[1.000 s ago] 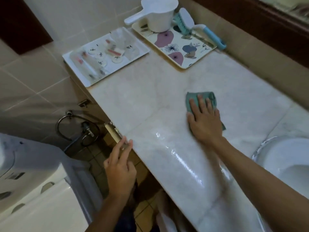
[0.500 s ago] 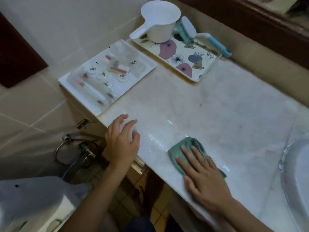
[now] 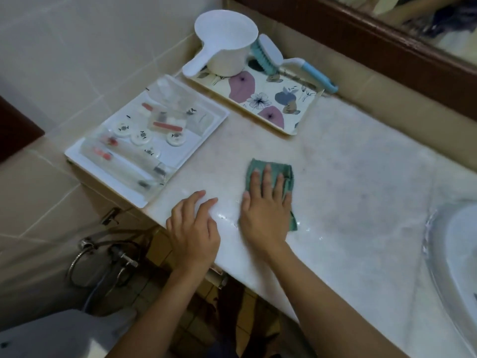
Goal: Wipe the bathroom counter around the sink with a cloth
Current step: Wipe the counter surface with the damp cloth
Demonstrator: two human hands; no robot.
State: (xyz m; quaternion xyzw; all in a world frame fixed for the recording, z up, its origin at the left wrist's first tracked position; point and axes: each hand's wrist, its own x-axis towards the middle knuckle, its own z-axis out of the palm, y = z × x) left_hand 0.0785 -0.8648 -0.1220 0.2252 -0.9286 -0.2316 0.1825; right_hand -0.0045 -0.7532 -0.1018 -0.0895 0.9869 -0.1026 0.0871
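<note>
Marble tabletop (image 3: 361, 192) fills most of the view, pale with grey veining, wet sheen near the front edge. Sink (image 3: 459, 259) cut off at the right edge, white basin with its rim showing. Tiled wall (image 3: 77, 47) on the left, dark wood mirror frame (image 3: 374, 40) along the top right.

White tray (image 3: 206, 125) at the left end of the tabletop, holding small wrapped toiletries and round white caps, details too blurred to name. Floral tray (image 3: 299, 107) behind it against the back wall, just beside the white tray. On the floral tray: white plastic dipper (image 3: 227, 45) upright, handle pointing left-front; scrub brush (image 3: 268, 55) with blue handle leaning beside it, touching the dipper.

Right hand (image 3: 265, 213) flat, palm down, fingers spread on the green cloth (image 3: 268, 169), pressing it to the tabletop, not clenched. Cloth lies left of the sink, well apart from it, near the front edge, right of the white tray.

Left hand (image 3: 193, 226) open, grasping nothing, fingers resting on the front edge of the tabletop just beside the right hand, not touching the cloth.

Below the tabletop: metal hose and valve (image 3: 116, 257) on the wall.
</note>
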